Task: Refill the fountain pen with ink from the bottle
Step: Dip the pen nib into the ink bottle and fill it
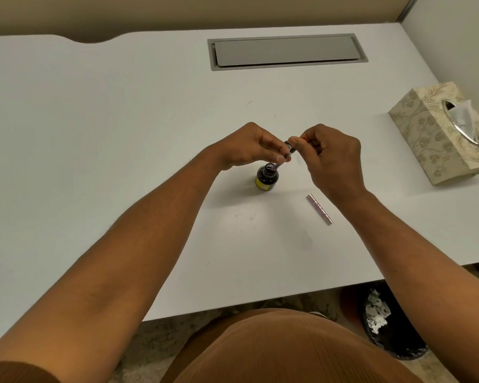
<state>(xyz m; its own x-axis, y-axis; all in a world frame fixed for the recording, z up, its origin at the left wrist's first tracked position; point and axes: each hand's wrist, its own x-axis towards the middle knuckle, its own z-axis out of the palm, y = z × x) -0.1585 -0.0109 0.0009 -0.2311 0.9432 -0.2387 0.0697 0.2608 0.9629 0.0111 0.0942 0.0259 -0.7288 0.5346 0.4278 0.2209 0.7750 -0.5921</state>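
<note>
While the ink bottle (pixel 267 178) stands open and upright on the white desk (pixel 122 134) near the middle of the frame, both hands meet just above it. The left hand (pixel 246 146) pinches the lower part of the fountain pen (pixel 284 157), which tilts down-left so that its tip reaches into the bottle's mouth. The right hand (pixel 331 153) closes thumb and forefinger on the pen's upper end. Right of the bottle and a little lower in the frame, a silver pen barrel (pixel 319 209) lies flat on the desk, apart from everything. A patterned tissue box (pixel 437 134) sits at the right edge, and a grey cable hatch (pixel 286 51) lies at the upper centre.
</note>
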